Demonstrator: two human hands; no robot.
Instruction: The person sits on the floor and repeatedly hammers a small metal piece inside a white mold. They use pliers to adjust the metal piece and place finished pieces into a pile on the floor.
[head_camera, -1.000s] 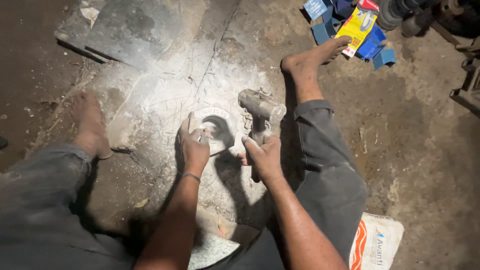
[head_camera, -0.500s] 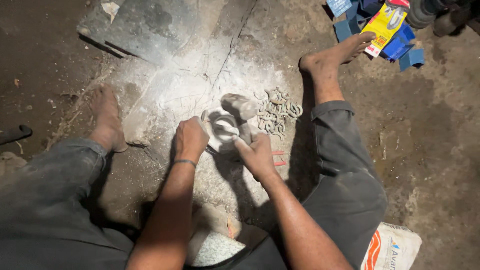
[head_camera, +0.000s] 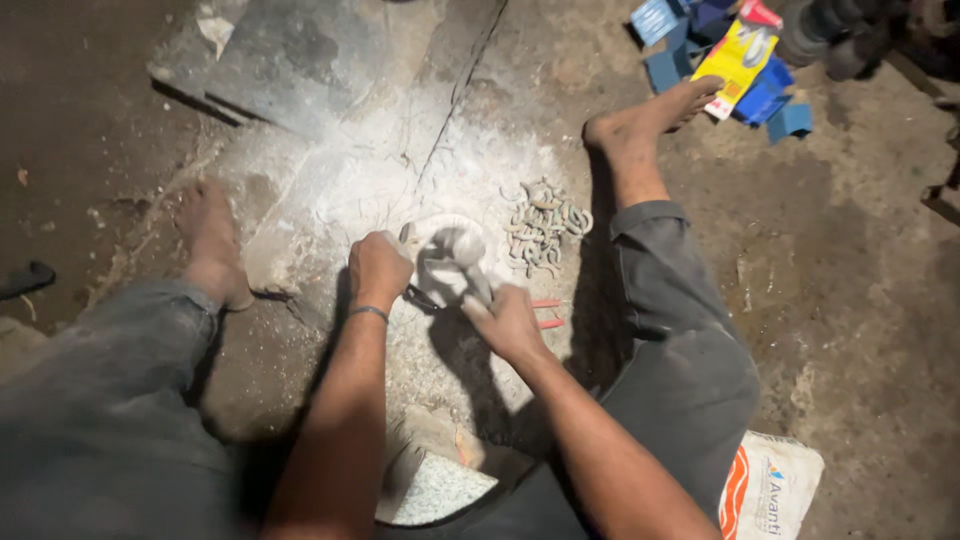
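I sit on the floor (head_camera: 880, 330) with my legs wide. My left hand (head_camera: 378, 270) is closed in a tight grip on the edge of a white dusty lump (head_camera: 450, 262). My right hand (head_camera: 508, 320) has its grip shut on the near side of the same lump. The lump sits in a patch of white powder (head_camera: 360, 190). A pile of small grey hooks (head_camera: 545, 225) lies just right of the lump. A white bag (head_camera: 775, 495) lies near my right leg.

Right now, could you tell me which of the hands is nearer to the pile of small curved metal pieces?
Right. The right hand lies just below the pile; the left hand is farther off, across the pale powdery object.
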